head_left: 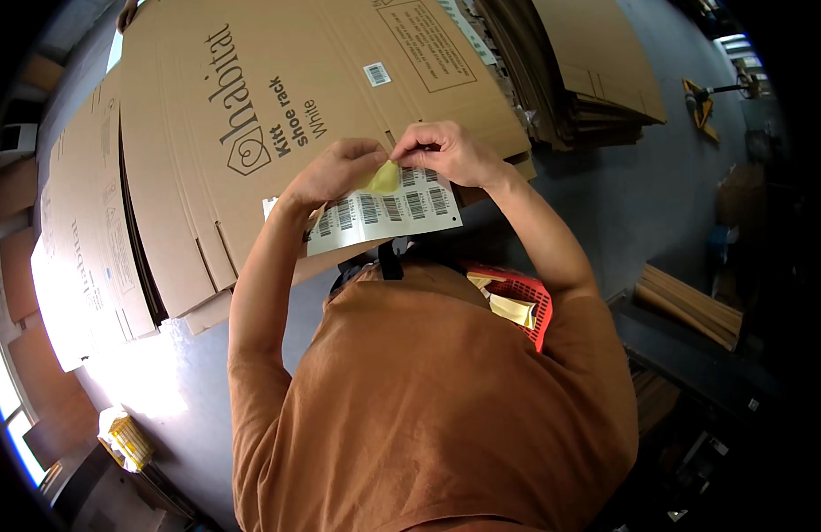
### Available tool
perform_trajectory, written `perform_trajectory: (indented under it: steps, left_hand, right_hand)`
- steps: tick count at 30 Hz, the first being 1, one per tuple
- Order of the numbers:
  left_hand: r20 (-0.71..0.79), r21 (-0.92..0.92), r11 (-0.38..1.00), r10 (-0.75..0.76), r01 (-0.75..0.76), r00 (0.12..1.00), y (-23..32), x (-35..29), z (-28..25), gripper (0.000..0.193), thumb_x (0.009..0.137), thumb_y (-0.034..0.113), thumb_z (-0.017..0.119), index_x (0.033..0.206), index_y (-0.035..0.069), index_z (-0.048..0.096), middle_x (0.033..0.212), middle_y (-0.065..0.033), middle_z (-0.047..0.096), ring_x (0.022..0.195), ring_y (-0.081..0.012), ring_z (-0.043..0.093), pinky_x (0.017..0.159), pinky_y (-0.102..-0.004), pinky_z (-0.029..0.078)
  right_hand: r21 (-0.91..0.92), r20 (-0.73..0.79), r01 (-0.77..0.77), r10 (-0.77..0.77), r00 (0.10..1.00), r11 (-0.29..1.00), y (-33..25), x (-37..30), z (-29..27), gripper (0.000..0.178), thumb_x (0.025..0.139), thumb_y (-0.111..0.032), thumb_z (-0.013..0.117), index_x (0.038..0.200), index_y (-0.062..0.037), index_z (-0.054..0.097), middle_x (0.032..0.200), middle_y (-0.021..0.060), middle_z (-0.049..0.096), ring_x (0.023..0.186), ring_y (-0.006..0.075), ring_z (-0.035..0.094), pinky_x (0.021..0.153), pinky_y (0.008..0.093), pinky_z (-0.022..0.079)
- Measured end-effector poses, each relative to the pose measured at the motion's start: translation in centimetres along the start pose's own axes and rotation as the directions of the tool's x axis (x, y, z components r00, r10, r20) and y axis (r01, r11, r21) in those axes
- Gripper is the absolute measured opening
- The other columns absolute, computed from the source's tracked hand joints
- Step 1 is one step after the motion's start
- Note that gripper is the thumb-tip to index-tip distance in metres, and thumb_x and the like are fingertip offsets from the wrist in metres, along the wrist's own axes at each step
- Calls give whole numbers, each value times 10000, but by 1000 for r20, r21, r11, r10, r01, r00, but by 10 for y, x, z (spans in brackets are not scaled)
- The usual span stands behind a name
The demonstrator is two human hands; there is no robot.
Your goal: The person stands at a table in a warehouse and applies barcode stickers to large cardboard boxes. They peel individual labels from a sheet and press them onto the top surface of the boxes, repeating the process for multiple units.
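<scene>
A small yellow slip [385,180], bent and thin, hangs between my hands above a sheet of barcode labels [366,235]. My left hand [338,170] is closed, thumb and fingers pinched at the slip's upper left side. From the right, my right hand [453,152] pinches at its top edge, the fingertips almost meeting those of the left. Whether the slip is a peeled label or its backing cannot be made out. The label sheet lies on the near edge of a large flat printed cardboard box [340,106], partly covered by my left hand.
Another stack of flattened cardboard [597,71] stands beyond to the right. A red plastic basket [539,306] holding pale papers is by my right side. A yellow-and-white bundle [127,441] stands at lower left. Part of another person's hand [127,15] shows at the far left corner of the box.
</scene>
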State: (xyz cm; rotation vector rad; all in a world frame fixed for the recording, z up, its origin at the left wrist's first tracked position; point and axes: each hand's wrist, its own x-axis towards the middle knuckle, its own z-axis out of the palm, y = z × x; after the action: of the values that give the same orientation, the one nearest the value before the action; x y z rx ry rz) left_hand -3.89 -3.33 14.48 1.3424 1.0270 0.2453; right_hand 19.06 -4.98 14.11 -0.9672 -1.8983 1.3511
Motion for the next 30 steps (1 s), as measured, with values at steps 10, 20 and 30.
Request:
perform_trajectory:
  steps: [10,20,30]
  left_hand:
    - [-326,634,773,269,-1,906,-44,7,3,256,941,239,552,913,6,655,743,-183,658,674,-330,644,626,-431,494]
    - [-177,837,503,618,-213,766,-76,-55,40,241,891,233,664,753,74,547,704,-94,595,551,-321,566,552,-399,492]
    - [-234,900,415,716,-132,658,-80,-56,40,435,873,241,683,1234,40,548,1197,-100,591,662,-222,624,618,-319,484]
  right_hand:
    - [-127,-248,240,-265,932,962,-8,-7,5,49,866,-38,691,913,-51,688,859,27,658,839,156,630,791,281,504]
    - [451,-424,-235,438,793,861,11,18,75,411,854,-8,690,1248,1,572,808,35,669,581,33,540,471,191,413]
    - [388,-506,-328,497,705,861,16,24,100,309,849,-49,680,1140,8,592,782,46,694,568,68,613,467,220,463]
